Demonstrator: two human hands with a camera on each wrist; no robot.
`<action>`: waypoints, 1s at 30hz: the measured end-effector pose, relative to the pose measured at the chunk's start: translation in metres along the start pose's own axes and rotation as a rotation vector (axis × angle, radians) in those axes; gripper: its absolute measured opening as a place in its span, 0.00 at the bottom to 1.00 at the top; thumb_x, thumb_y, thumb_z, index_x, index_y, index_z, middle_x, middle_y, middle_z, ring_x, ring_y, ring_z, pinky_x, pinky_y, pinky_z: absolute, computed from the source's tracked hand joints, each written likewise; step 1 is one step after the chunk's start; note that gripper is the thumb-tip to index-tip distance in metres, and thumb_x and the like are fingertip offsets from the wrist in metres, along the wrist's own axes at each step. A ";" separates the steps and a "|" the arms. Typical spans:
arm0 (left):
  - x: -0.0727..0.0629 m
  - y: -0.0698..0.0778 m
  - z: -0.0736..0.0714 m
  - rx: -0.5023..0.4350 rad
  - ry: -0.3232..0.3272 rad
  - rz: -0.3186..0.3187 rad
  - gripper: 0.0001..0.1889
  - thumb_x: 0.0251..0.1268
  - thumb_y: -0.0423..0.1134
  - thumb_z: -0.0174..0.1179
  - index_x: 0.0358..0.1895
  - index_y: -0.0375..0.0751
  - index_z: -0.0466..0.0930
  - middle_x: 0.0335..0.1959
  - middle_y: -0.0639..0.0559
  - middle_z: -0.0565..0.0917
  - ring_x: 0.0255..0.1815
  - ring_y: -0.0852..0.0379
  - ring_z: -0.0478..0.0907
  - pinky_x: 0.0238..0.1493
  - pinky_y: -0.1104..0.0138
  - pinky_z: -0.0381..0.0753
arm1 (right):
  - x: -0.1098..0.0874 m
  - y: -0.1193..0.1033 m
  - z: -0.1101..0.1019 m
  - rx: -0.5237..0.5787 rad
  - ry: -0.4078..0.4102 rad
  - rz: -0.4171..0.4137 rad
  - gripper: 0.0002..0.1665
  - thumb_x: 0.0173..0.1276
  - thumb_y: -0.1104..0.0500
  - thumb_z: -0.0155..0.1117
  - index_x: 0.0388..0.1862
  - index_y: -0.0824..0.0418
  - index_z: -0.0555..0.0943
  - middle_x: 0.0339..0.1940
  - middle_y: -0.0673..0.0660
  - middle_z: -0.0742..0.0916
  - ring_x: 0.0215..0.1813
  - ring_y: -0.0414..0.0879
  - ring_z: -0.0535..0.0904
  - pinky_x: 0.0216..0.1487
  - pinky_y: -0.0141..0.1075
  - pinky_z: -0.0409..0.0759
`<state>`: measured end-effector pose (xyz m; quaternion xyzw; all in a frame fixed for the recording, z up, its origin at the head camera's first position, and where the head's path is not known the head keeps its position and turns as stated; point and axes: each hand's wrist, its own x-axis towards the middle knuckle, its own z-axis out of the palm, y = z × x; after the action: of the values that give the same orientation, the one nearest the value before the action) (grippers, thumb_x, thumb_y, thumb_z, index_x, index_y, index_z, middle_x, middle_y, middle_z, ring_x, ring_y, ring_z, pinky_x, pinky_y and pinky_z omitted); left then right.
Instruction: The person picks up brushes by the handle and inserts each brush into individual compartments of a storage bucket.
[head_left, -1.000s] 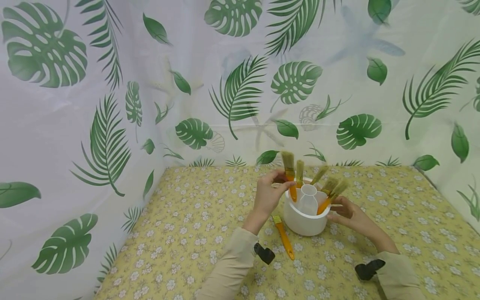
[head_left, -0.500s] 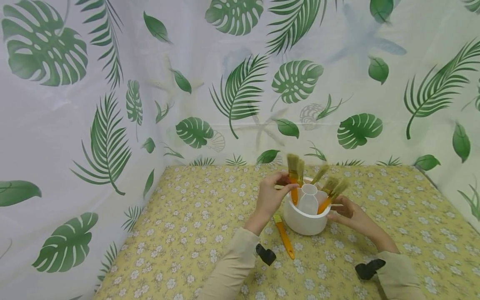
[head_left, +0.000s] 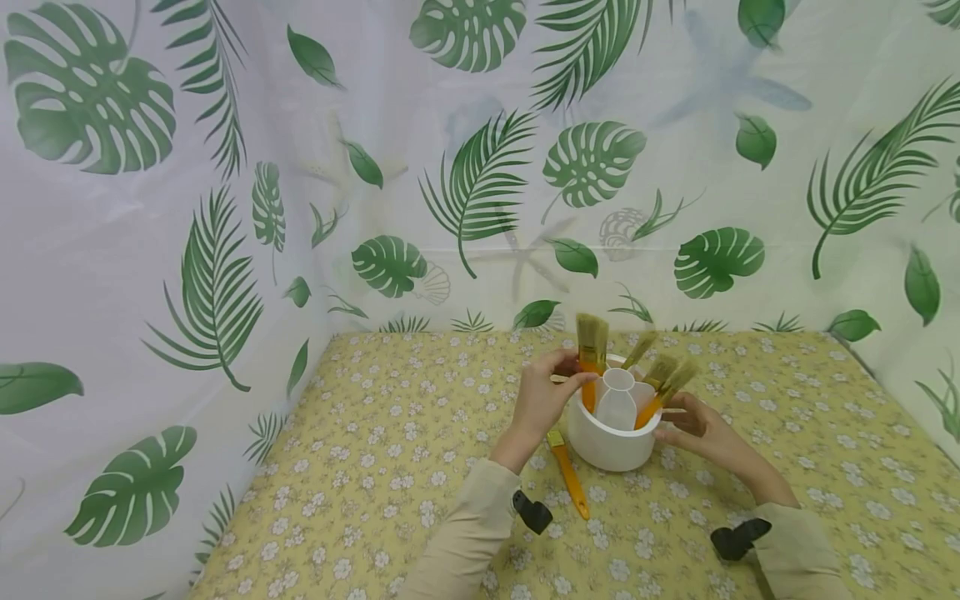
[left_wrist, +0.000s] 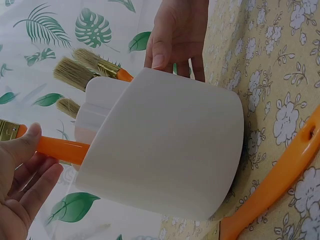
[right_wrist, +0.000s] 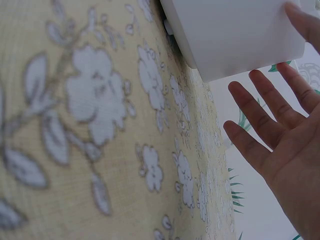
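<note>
A round white divided caddy (head_left: 611,447) stands on the table, with several bristle brushes (head_left: 663,379) leaning in its compartments. My left hand (head_left: 540,398) pinches the orange handle of a paintbrush (head_left: 591,343) held upright, bristles up, at the caddy's left side. The handle's lower end is inside the rim; in the left wrist view the caddy wall (left_wrist: 165,150) hides it. My right hand (head_left: 703,429) is at the caddy's right side, its thumb at the outer wall. Its fingers (right_wrist: 257,107) are extended and spread in the right wrist view.
Another orange-handled paintbrush (head_left: 570,477) lies on the floral tablecloth (head_left: 390,467), just left of the caddy and near my left wrist. A white leaf-print curtain (head_left: 480,192) stands behind the table and along its left side.
The paintbrush in my left hand has shifted right and lower into the caddy, and now stands straighter, covering the brush behind it. My right hand keeps its place.
</note>
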<state>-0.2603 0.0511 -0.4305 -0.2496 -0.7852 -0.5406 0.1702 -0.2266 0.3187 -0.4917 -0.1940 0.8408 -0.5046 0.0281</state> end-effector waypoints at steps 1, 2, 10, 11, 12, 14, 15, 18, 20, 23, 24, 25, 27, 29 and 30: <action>0.000 0.000 0.000 0.000 -0.002 -0.001 0.17 0.54 0.43 0.64 0.47 0.40 0.82 0.35 0.49 0.85 0.35 0.63 0.81 0.35 0.79 0.79 | 0.000 0.000 0.000 0.000 0.001 0.002 0.31 0.67 0.61 0.58 0.64 0.68 0.58 0.62 0.73 0.67 0.61 0.74 0.65 0.49 0.56 0.77; 0.000 -0.001 0.000 0.000 -0.004 -0.003 0.17 0.54 0.43 0.64 0.46 0.40 0.82 0.35 0.49 0.85 0.35 0.63 0.81 0.35 0.79 0.79 | 0.000 0.000 0.000 0.001 0.003 0.006 0.31 0.67 0.61 0.58 0.64 0.68 0.58 0.62 0.72 0.67 0.62 0.74 0.65 0.49 0.57 0.77; -0.002 -0.004 0.001 -0.015 -0.016 -0.024 0.13 0.55 0.41 0.65 0.43 0.41 0.82 0.34 0.50 0.84 0.35 0.63 0.81 0.36 0.79 0.79 | 0.002 0.001 0.000 -0.003 0.001 0.010 0.32 0.68 0.60 0.58 0.64 0.69 0.57 0.62 0.73 0.67 0.61 0.74 0.64 0.50 0.58 0.76; -0.002 -0.004 0.001 -0.017 -0.017 -0.025 0.13 0.55 0.41 0.65 0.43 0.42 0.83 0.34 0.50 0.84 0.34 0.64 0.81 0.36 0.79 0.79 | 0.002 0.001 0.000 -0.001 0.000 0.007 0.32 0.68 0.60 0.58 0.64 0.69 0.57 0.62 0.73 0.67 0.61 0.74 0.64 0.50 0.58 0.76; -0.002 -0.005 0.001 -0.017 -0.018 -0.027 0.13 0.55 0.41 0.65 0.43 0.42 0.83 0.34 0.50 0.85 0.34 0.65 0.80 0.36 0.79 0.79 | 0.002 0.002 0.000 0.000 0.000 0.005 0.31 0.68 0.60 0.58 0.64 0.68 0.58 0.62 0.73 0.67 0.61 0.74 0.65 0.49 0.57 0.77; -0.001 -0.005 0.001 -0.015 -0.020 -0.029 0.13 0.54 0.42 0.65 0.43 0.42 0.83 0.34 0.50 0.85 0.34 0.65 0.80 0.36 0.79 0.79 | 0.002 0.002 -0.001 0.004 -0.001 -0.002 0.31 0.68 0.61 0.58 0.64 0.68 0.58 0.61 0.72 0.67 0.61 0.74 0.65 0.49 0.56 0.77; -0.001 -0.006 0.001 -0.018 -0.020 -0.031 0.13 0.54 0.42 0.65 0.43 0.42 0.83 0.34 0.50 0.85 0.34 0.65 0.80 0.36 0.79 0.79 | 0.003 0.002 -0.001 0.005 -0.002 -0.006 0.30 0.68 0.61 0.58 0.64 0.68 0.58 0.61 0.72 0.68 0.61 0.74 0.65 0.49 0.56 0.78; -0.002 -0.007 0.001 -0.024 -0.018 -0.042 0.14 0.54 0.42 0.65 0.43 0.42 0.83 0.35 0.50 0.85 0.34 0.65 0.81 0.36 0.79 0.79 | 0.003 0.003 -0.001 0.004 -0.004 -0.010 0.30 0.68 0.61 0.58 0.63 0.68 0.59 0.61 0.72 0.68 0.61 0.74 0.65 0.48 0.55 0.78; -0.003 -0.009 0.001 -0.032 -0.012 -0.054 0.14 0.54 0.43 0.65 0.43 0.42 0.83 0.34 0.50 0.85 0.34 0.64 0.80 0.36 0.78 0.79 | 0.003 0.003 -0.001 -0.001 -0.005 -0.007 0.30 0.68 0.61 0.58 0.63 0.68 0.58 0.61 0.73 0.67 0.61 0.74 0.65 0.49 0.56 0.78; -0.003 -0.011 0.000 -0.046 -0.004 -0.074 0.14 0.53 0.44 0.65 0.42 0.43 0.83 0.34 0.51 0.84 0.35 0.64 0.80 0.36 0.77 0.80 | 0.003 0.003 -0.001 -0.002 -0.006 0.001 0.30 0.68 0.60 0.58 0.64 0.68 0.58 0.62 0.73 0.67 0.61 0.74 0.64 0.49 0.57 0.77; -0.004 -0.011 -0.001 -0.052 -0.003 -0.081 0.14 0.54 0.44 0.65 0.42 0.43 0.83 0.35 0.51 0.84 0.35 0.64 0.80 0.37 0.77 0.80 | 0.003 0.002 0.000 -0.003 -0.005 0.004 0.31 0.68 0.60 0.58 0.64 0.68 0.58 0.62 0.73 0.67 0.62 0.74 0.64 0.50 0.58 0.76; -0.004 -0.012 -0.002 -0.059 -0.002 -0.085 0.14 0.54 0.44 0.65 0.43 0.43 0.82 0.35 0.51 0.84 0.35 0.63 0.80 0.37 0.77 0.80 | 0.002 0.002 0.000 -0.006 -0.003 0.008 0.31 0.68 0.60 0.58 0.64 0.67 0.57 0.62 0.73 0.66 0.62 0.74 0.64 0.50 0.59 0.76; -0.005 -0.014 -0.004 -0.068 -0.003 -0.098 0.15 0.54 0.44 0.66 0.43 0.43 0.82 0.36 0.50 0.84 0.36 0.62 0.80 0.37 0.76 0.80 | 0.001 0.001 0.000 -0.002 -0.002 0.010 0.32 0.67 0.60 0.58 0.65 0.67 0.57 0.63 0.73 0.65 0.62 0.75 0.62 0.51 0.61 0.74; -0.007 -0.015 -0.006 -0.068 -0.006 -0.113 0.16 0.54 0.45 0.66 0.45 0.43 0.81 0.37 0.50 0.84 0.37 0.62 0.80 0.38 0.75 0.80 | 0.001 0.000 0.000 0.002 -0.003 0.007 0.32 0.67 0.60 0.58 0.65 0.66 0.57 0.64 0.73 0.65 0.63 0.76 0.61 0.51 0.63 0.72; -0.007 -0.016 -0.007 -0.066 -0.009 -0.121 0.16 0.54 0.45 0.66 0.45 0.43 0.81 0.37 0.50 0.83 0.37 0.62 0.79 0.39 0.75 0.80 | 0.000 0.000 0.000 0.010 -0.006 0.002 0.31 0.67 0.61 0.58 0.64 0.66 0.57 0.64 0.73 0.64 0.64 0.76 0.60 0.51 0.63 0.72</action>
<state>-0.2636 0.0381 -0.4440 -0.2096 -0.7812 -0.5745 0.1255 -0.2268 0.3185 -0.4917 -0.1943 0.8384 -0.5083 0.0320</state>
